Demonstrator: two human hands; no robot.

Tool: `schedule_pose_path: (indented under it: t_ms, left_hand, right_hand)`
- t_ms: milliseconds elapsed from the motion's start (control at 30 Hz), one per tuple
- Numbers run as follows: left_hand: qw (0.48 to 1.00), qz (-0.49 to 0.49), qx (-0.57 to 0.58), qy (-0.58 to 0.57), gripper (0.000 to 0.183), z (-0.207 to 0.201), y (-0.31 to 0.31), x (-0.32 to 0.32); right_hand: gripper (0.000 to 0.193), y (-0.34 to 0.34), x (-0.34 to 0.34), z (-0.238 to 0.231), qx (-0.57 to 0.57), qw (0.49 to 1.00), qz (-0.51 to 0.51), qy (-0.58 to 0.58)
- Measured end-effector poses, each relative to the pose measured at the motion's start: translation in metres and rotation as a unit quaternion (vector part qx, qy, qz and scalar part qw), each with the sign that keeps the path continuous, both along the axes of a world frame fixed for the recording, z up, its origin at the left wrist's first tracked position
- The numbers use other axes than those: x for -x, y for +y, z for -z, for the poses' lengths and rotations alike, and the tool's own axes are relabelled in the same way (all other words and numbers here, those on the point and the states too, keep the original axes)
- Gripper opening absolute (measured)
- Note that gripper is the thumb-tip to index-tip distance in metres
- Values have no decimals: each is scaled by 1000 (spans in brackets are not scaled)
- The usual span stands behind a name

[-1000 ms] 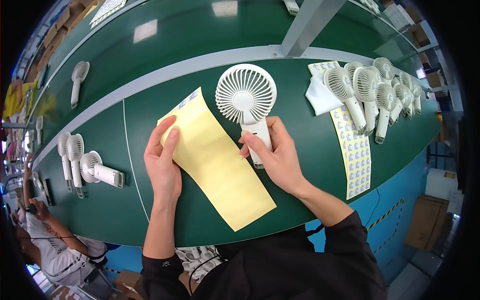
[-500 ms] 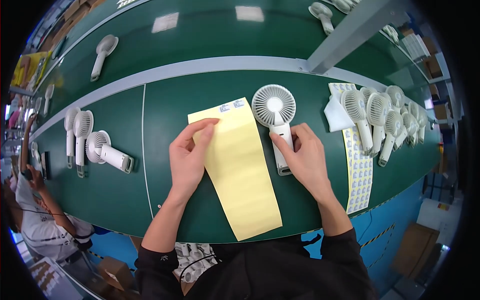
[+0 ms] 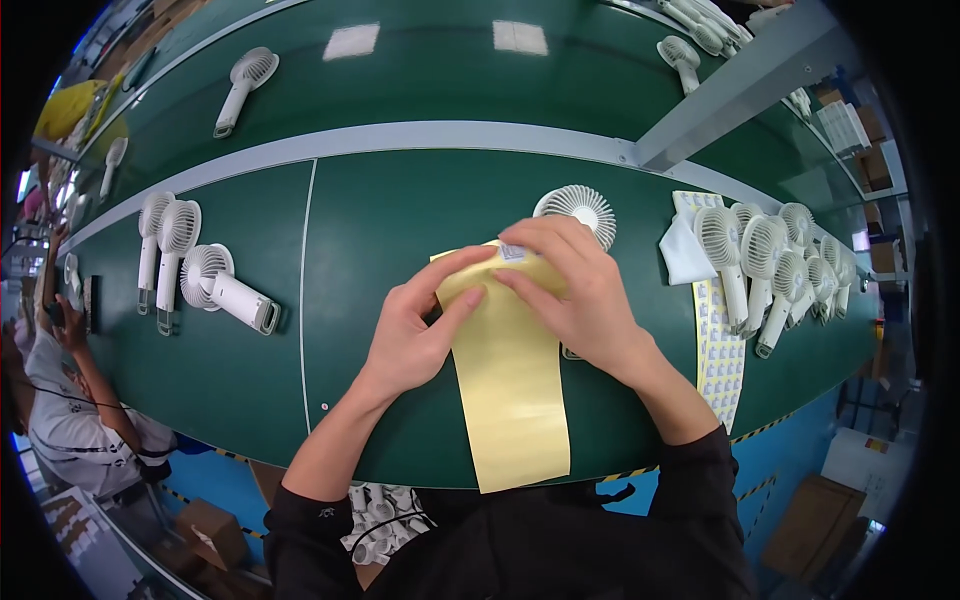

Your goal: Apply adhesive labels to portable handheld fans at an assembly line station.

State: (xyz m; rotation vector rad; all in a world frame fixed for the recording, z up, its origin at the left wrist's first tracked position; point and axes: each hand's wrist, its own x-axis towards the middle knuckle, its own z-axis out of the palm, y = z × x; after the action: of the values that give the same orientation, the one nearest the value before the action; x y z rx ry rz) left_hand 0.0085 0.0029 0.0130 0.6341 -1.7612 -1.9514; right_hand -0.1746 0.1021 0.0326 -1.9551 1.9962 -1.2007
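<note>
A long yellow label backing sheet point(image 3: 515, 400) lies in front of me, its far end lifted and bent. My left hand point(image 3: 420, 335) pinches that end between thumb and fingers. At the same end, my right hand point(image 3: 585, 305) closes thumb and fingers around a small printed label point(image 3: 511, 252); whether the label has come off the backing cannot be told. Just beyond the right hand lies a white handheld fan point(image 3: 583, 212), its handle mostly hidden under that hand and the sheet.
Several white fans point(image 3: 764, 248) cluster at the right, beside a white cloth point(image 3: 686, 250) and a full label sheet point(image 3: 720, 350). Three more fans point(image 3: 180, 230) lie at the left. A grey metal post point(image 3: 735, 90) rises at the far right. Another person point(image 3: 80, 420) sits at the left.
My right hand has left the fan's handle and moved left to the sheet's far end. My left hand has moved right, and the sheet's end is now raised and bent.
</note>
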Motion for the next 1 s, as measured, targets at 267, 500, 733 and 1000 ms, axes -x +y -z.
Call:
schedule_pose_path:
  t_ms: [267, 500, 733, 1000]
  left_hand:
    - [998, 25, 61, -20, 36, 2, -4, -2]
    - [997, 53, 48, -26, 35, 1, -2, -2]
    - [1000, 6, -5, -11, 35, 5, 0, -2]
    - [998, 9, 57, -36, 32, 7, 2, 2]
  right_hand:
    - [15, -1, 0, -20, -170, 933, 17, -315]
    - [15, 0, 7, -9, -69, 960, 72, -263]
    - [18, -2, -5, -5, 65, 998, 7, 17]
    - [13, 0, 13, -9, -10, 988, 11, -153]
